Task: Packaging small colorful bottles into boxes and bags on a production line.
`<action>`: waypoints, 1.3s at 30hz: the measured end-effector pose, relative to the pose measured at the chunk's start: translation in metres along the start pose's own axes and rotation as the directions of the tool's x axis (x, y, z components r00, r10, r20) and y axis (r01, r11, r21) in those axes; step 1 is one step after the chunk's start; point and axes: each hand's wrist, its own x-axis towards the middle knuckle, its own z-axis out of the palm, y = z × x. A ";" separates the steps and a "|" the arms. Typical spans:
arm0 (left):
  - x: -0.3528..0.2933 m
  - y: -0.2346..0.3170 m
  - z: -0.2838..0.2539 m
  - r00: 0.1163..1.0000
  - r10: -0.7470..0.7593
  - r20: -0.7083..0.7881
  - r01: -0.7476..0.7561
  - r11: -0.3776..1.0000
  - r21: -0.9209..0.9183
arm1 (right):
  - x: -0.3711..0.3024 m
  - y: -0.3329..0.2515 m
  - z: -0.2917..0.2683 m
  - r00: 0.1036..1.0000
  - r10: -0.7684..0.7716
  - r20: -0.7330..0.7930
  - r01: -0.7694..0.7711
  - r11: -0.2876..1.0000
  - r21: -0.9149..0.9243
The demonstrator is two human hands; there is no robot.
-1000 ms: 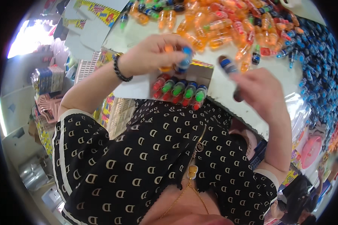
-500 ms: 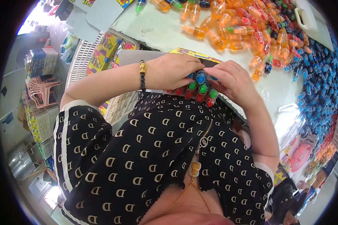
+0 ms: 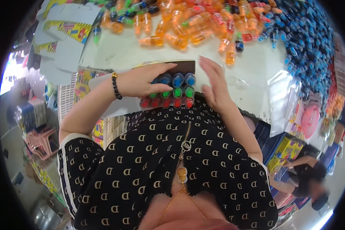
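Box stands open at the table's near edge, just in front of the shirt, with bottles in it stacked in rows, cap ends toward the person. Red caps form the lowest row, green caps the middle, blue caps the top; the left part of the upper rows is covered by the left hand. That hand lies over the box from its left side, fingers reaching along the far part and thumb down near the green row, with a blue cap showing between them; whether it clamps any bottle, I cannot tell. Right hand is beside the box's right end, thumb and fingers apart, holding nothing. White flap extends left from the box, under the left forearm. Beyond, orange bottles lie scattered on the white table, and blue bottles are heaped at the right. Card sheets lie at the upper left. Co-worker is at the lower right, near a pink basin.
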 end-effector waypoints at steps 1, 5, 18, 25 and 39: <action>0.005 0.000 -0.002 1.000 -0.007 0.022 0.007 1.000 0.008 | -0.016 0.006 -0.010 0.994 0.044 -0.099 -0.059 0.987 -0.148; 0.026 -0.007 0.003 0.984 0.037 0.175 -0.017 0.994 -0.112 | -0.087 0.068 -0.054 0.975 0.164 -0.148 -0.221 0.712 -0.666; 0.045 0.014 -0.013 0.948 0.092 0.303 -0.039 0.983 -0.177 | 0.021 0.078 -0.060 0.775 0.510 -0.374 -0.631 0.591 -0.503; 0.053 -0.015 -0.064 0.979 -0.084 -0.186 0.130 0.959 0.251 | 0.030 0.082 -0.057 0.910 0.230 -0.345 -0.403 0.687 -0.604; 0.079 -0.048 -0.071 0.988 -0.022 -0.155 0.101 0.845 0.525 | 0.069 0.078 -0.039 0.949 -0.221 -0.226 0.022 0.761 -0.649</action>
